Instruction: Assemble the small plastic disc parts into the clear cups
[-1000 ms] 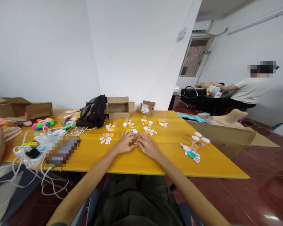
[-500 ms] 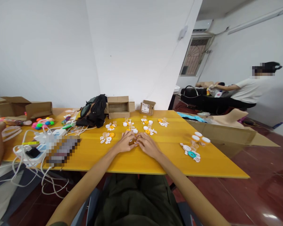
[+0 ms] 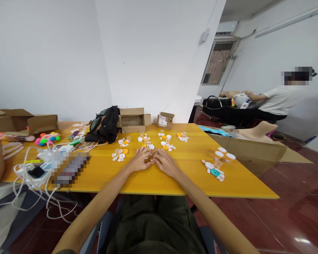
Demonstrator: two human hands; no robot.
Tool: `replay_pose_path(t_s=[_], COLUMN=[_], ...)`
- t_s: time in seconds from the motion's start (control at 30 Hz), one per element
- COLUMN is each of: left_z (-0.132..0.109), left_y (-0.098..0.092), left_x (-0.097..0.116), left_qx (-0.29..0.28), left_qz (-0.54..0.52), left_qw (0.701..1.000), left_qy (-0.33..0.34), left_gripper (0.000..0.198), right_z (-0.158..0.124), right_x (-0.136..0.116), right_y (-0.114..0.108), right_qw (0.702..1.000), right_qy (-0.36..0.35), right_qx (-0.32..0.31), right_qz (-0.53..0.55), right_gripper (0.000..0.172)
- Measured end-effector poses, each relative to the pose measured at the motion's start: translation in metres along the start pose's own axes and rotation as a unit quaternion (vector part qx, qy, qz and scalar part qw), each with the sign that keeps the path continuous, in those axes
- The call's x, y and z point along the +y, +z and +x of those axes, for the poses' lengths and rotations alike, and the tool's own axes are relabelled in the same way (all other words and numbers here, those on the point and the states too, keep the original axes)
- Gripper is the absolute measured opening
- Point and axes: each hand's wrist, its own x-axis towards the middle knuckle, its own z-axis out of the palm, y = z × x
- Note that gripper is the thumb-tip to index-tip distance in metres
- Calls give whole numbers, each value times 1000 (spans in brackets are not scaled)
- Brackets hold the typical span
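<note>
My left hand (image 3: 141,160) and my right hand (image 3: 164,163) meet over the middle of the wooden table, fingertips curled toward each other. A small piece is between them, mostly covered by the fingers, and I cannot make out its kind. Just beyond the hands lie a white disc (image 3: 151,146) and another group with an orange ring (image 3: 165,147). Left of my left hand are a clear plastic cup (image 3: 117,151), an orange ring (image 3: 125,151) and a white toothed disc (image 3: 121,156).
On the right stand several white-lidded containers (image 3: 230,157), with a teal ring (image 3: 215,172) beside small white pieces. A black backpack (image 3: 106,123) and an open cardboard box (image 3: 133,129) line the back. Cables and a power strip (image 3: 38,174) occupy the left. Another person (image 3: 277,100) sits at far right.
My hands stay together in nearly the same place, with only slight finger movement. In the background, the other person's arm has shifted and a white rounded thing shows by their hands.
</note>
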Motion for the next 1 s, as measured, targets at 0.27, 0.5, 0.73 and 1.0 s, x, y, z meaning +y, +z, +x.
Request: replay_pose_path(t_s=[0.27,0.5,0.73,1.0], left_z=[0,0,0,0], left_y=[-1,-2,-1,1], left_x=[0,1,-1,-4], left_qx=[-7,-11,-6,-1], left_qz=[3,11,12,13], left_qw=[1000,1000,1000,1000], left_qy=[-12,-9,-3,2], left_gripper=[16,12,12,13], right_z=[0,1,1,1], right_x=[-1,-3,-2,-1], right_y=[2,-1,0,1], right_qw=[1000,1000,1000,1000], right_qy=[1,-3,-2,-1], right_qx=[-1,-2,1,2], right_qz=[-17,-18,-15,-13], right_gripper=[21,23,21,21])
